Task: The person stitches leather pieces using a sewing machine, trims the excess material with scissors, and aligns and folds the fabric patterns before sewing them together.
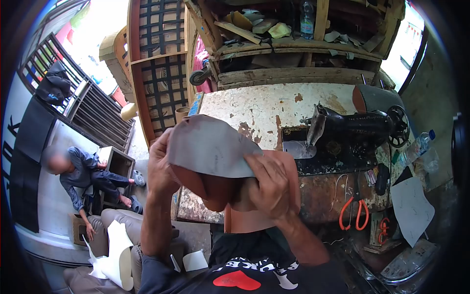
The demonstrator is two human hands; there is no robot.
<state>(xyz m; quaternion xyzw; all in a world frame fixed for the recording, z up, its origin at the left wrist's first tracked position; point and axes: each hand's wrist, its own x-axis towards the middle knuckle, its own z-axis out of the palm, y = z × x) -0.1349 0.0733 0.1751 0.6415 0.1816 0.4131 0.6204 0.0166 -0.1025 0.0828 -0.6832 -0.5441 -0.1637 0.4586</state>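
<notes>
My left hand (160, 164) and my right hand (268, 186) hold up a bent piece of leather (210, 144) before my chest. Its grey side faces up, and the brown side shows along the underside. The left hand grips the left edge, its fingers partly behind the leather. On the lower right edge, the right hand's fingers press from above, with the thumb hidden below. Around my right hand shows a brown leather panel (289, 171); whether it joins the held piece I cannot tell. A black sewing machine (347, 127) stands on the worn table (230, 100), right of my hands.
Orange-handled scissors (354, 213) lie at the table's front edge. A plastic bottle (416, 149) and a pale cut sheet (413, 208) are at the right. Another rolled leather piece (379, 98) rests behind the machine. A seated person (88, 171) is at the left, beside grey cushions (129, 223).
</notes>
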